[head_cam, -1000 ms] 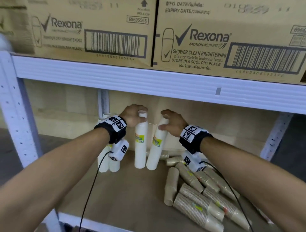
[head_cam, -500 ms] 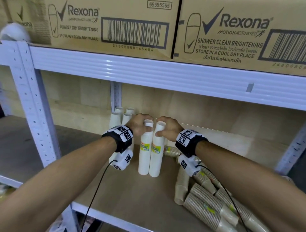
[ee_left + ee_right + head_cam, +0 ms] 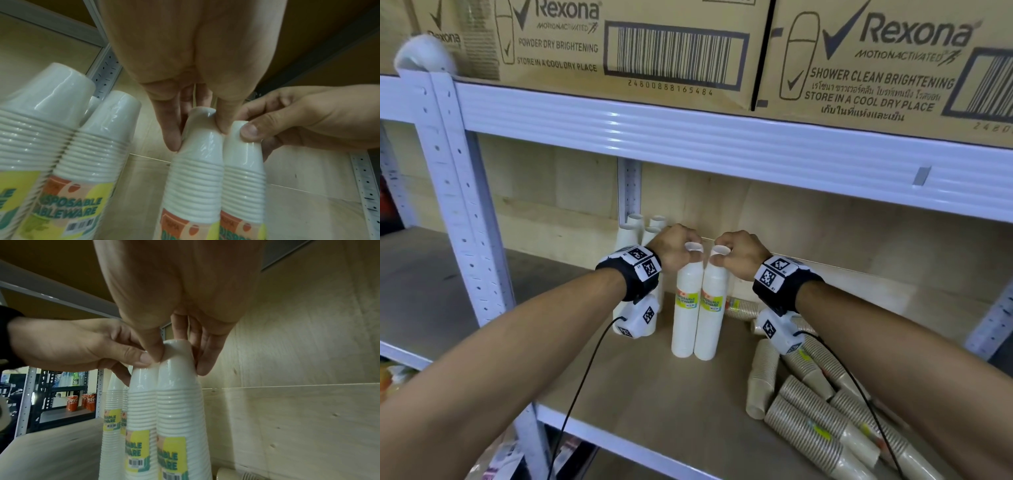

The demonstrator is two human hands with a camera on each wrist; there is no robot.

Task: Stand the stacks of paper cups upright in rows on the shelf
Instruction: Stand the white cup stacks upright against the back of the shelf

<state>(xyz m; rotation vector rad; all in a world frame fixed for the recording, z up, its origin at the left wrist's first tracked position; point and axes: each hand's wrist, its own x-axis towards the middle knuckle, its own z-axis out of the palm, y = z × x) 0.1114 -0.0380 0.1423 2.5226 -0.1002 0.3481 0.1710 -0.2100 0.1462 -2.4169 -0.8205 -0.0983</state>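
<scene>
Two white paper cup stacks stand upright and touching on the shelf board (image 3: 647,397). My left hand (image 3: 684,247) pinches the top of the left stack (image 3: 686,308). My right hand (image 3: 724,255) pinches the top of the right stack (image 3: 711,318). In the left wrist view my left hand (image 3: 198,129) has thumb and fingers round the left stack (image 3: 195,178), with the right stack (image 3: 243,186) beside it. The right wrist view shows my right hand (image 3: 179,358) pinching the right stack (image 3: 179,410). Several more white stacks (image 3: 633,236) stand upright at the back left.
Several brown cup stacks (image 3: 818,411) lie on their sides at the shelf's right. A white upright post (image 3: 469,219) stands on the left, and a white beam (image 3: 722,137) carrying cardboard cartons (image 3: 654,51) runs close overhead. A wooden back panel (image 3: 825,240) closes the shelf.
The right stack leaned a second ago; it now stands upright against the left stack. Both hands have drawn together at the tops.
</scene>
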